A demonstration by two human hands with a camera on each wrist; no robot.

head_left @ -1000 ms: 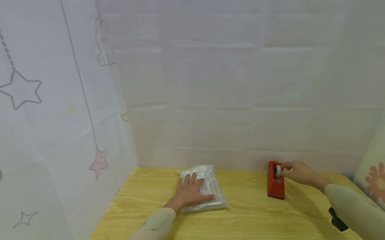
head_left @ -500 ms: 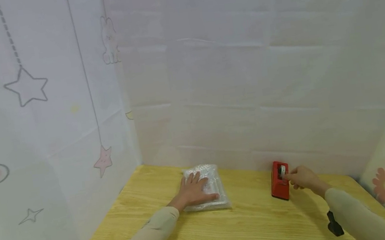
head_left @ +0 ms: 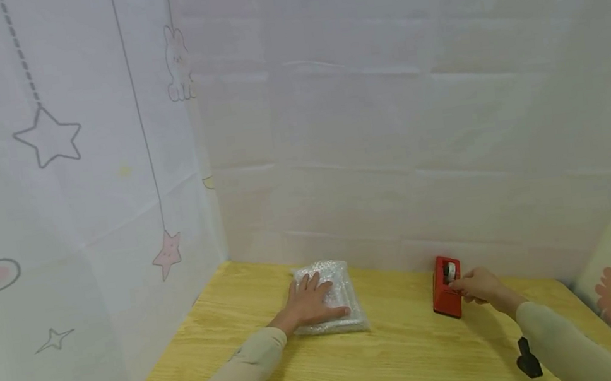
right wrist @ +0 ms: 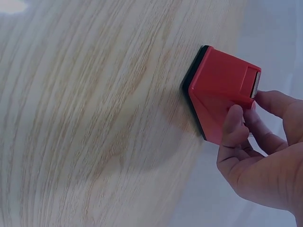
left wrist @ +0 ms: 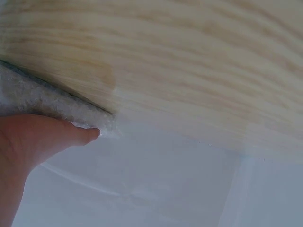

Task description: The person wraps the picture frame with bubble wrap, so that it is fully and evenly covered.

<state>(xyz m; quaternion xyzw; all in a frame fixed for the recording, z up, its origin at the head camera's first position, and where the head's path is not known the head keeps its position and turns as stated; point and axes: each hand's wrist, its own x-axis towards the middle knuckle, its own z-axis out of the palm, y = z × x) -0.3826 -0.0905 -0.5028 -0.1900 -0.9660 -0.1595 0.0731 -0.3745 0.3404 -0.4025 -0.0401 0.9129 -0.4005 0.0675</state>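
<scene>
A flat packet of bubble wrap (head_left: 347, 293) lies on the wooden table near the back wall. My left hand (head_left: 308, 304) rests on it with fingers spread; in the left wrist view my thumb (left wrist: 78, 135) lies along the bubble wrap (left wrist: 57, 97). To the right stands a red tape dispenser (head_left: 447, 300) with a white roll of tape (head_left: 451, 270) in it. My right hand (head_left: 480, 285) is at its cutter end, thumb and fingers curled in a pinch on the tape. In the right wrist view my fingers sit beside the toothed cutter (right wrist: 256, 85); the tape strip is hard to make out.
A black object (head_left: 528, 359) shows beside the right sleeve. White printed sheets (head_left: 331, 117) stand behind and to both sides of the table (head_left: 351, 375), close behind the dispenser and the packet.
My right hand has moved from the tape roll towards the dispenser's cutter end. My left hand stays on the bubble wrap. The head view has shifted slightly.
</scene>
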